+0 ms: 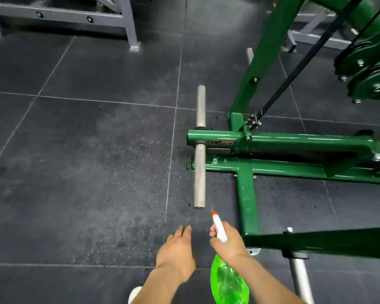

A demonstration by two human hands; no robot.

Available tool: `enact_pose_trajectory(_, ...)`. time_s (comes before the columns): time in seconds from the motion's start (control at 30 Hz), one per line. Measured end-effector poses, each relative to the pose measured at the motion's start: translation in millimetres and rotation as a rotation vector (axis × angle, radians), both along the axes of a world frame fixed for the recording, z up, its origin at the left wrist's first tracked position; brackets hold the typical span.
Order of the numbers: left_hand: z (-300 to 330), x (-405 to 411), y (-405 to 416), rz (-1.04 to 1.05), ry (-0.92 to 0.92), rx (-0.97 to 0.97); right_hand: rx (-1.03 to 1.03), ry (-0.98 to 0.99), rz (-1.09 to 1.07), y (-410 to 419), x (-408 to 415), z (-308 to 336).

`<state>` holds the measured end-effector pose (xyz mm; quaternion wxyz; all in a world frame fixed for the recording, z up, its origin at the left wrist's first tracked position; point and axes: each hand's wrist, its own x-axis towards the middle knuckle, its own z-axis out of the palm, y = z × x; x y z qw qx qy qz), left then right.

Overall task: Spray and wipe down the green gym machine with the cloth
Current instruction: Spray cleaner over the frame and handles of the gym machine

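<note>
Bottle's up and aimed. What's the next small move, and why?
Probably squeeze the trigger: the right hand grips the green spray bottle, its orange nozzle pointing at the silver bar on the green machine. The left hand holds nothing; no cloth shows.

Even overhead light falls on the dark rubber floor (86, 150), leaving a pale sheen at far centre — shadows stay soft and short. Glossy highlights streak the green machine frame (294, 137). Wide-angle distortion bends lines at the edges; the near hands and bottle look slightly soft — the far corners dimmer.
</note>
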<state>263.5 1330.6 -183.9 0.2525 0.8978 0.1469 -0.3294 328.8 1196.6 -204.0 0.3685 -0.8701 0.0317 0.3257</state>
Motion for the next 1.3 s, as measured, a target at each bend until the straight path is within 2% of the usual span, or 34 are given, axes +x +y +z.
enact_pose_trajectory(0.23, -1, 26, 47, -0.132, -0.032, -0.001, 0.028, -0.043, -0.151, 36, 18, 3)
enact_pose_trajectory(0.37, 3, 43, 72, -0.109, -0.042, 0.006, 0.022, -0.111, -0.201, 57, 37, 11)
enact_pose_trajectory(0.5, 7, 56, 97, -0.027, -0.021, -0.007, -0.058, -0.081, -0.178, 79, 55, 18)
enact_pose_trajectory(0.6, 13, 65, 112, -0.052, 0.007, 0.009, -0.089, -0.057, -0.171, 90, 62, 23)
enact_pose_trajectory(0.87, 16, 103, 136, -0.109, 0.000, 0.060, -0.033, -0.012, -0.215, 107, 95, 26)
enact_pose_trajectory(1.1, 12, 154, 151, -0.148, 0.019, 0.073, -0.019, 0.038, -0.143, 133, 135, 14)
enact_pose_trajectory(1.3, 4, 205, 148, -0.176, 0.057, 0.082, -0.046, 0.037, -0.244, 137, 177, 3)
